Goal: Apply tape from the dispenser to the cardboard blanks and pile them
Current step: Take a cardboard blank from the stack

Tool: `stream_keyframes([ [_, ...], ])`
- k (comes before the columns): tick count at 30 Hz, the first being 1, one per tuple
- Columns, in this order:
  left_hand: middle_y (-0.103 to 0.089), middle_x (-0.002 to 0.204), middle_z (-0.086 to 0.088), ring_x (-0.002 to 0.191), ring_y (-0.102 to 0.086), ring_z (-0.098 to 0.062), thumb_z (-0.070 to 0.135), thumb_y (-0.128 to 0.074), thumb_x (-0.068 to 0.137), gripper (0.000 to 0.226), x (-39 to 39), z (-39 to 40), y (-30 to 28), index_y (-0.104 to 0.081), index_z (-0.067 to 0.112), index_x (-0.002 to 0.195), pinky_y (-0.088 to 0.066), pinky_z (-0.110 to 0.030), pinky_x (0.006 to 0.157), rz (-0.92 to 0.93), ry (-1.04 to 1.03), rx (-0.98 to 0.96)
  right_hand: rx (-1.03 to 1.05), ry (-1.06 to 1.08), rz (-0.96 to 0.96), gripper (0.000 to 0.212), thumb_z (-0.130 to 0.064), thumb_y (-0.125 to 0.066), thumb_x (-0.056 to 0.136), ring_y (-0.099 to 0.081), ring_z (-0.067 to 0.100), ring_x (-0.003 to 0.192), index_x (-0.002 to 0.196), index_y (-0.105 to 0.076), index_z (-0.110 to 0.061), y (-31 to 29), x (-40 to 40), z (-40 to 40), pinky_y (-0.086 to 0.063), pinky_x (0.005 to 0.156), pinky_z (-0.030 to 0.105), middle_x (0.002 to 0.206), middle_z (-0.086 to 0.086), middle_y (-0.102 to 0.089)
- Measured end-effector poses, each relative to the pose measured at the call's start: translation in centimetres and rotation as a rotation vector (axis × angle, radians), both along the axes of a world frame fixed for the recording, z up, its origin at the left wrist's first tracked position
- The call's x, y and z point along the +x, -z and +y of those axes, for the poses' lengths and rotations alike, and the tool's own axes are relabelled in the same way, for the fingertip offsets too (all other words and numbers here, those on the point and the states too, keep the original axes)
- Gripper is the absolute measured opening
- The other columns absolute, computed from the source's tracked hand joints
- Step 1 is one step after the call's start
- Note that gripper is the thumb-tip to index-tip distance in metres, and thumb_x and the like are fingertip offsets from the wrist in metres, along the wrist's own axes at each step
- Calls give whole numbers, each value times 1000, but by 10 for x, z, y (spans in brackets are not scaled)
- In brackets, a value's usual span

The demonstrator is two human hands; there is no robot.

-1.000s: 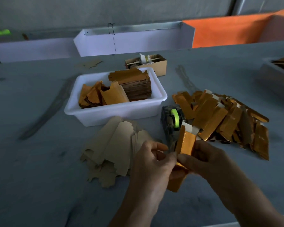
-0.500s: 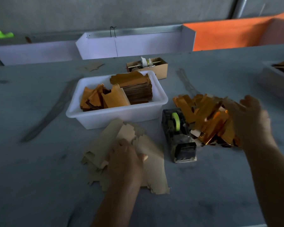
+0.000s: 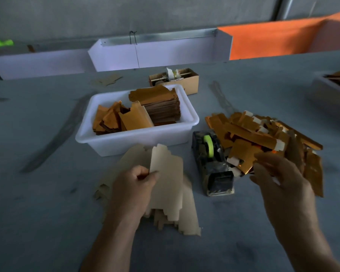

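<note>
Lettering nowhere legible on dispenser [image 3: 212,161] or cardboard blank [image 3: 167,177].

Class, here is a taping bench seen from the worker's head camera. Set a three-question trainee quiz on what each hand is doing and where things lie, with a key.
1. True or false: the left hand pinches a blank.
2. What stands between the loose blanks and the taped pile?
3. The right hand is: A gripping tape; B open, empty; C inside the tub.

Key: 1 true; 2 the dispenser; 3 B.
</note>
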State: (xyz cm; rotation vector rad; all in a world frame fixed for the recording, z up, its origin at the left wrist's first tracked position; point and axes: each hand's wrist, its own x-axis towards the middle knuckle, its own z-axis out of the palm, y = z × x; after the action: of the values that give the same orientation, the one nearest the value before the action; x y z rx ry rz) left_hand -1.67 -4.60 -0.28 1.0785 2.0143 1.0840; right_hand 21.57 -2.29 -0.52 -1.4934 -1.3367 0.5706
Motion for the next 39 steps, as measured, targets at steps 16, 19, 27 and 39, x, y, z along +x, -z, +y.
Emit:
stream_keyframes([
  [16,-76,90,0,89,-70,-22,45,-79,46,53,36,-19,-10,-73,20,93,-53,-43,86,-583,246,26,-350,-382,576,26,-17,-70,70,-65,10,68,95,-65,-21,-5,-48,-26,-52,62,24,68,2,-67],
  [19,-76,86,4,83,-71,-15,49,-77,45,61,43,-19,-8,-70,21,99,-55,-35,75,-501,204,42,-356,-385,582,18,-16,-70,70,-66,12,69,88,-68,-15,-2,-48,-28,-53,57,21,71,6,-70],
  [27,-74,78,11,69,-68,-2,30,-76,77,15,47,-19,0,-69,24,90,-47,-8,52,-364,155,56,-246,-312,259,12,-19,-65,83,-61,4,64,78,-68,-29,1,-45,-32,-49,57,22,72,-12,-68],
  [39,-74,82,-3,77,-71,-16,38,-59,89,22,56,-25,-11,-73,21,84,-58,-29,68,-435,366,39,-212,-477,281,8,-29,-58,83,-69,9,66,90,-61,-25,-2,-51,-35,-54,59,18,75,-5,-71],
])
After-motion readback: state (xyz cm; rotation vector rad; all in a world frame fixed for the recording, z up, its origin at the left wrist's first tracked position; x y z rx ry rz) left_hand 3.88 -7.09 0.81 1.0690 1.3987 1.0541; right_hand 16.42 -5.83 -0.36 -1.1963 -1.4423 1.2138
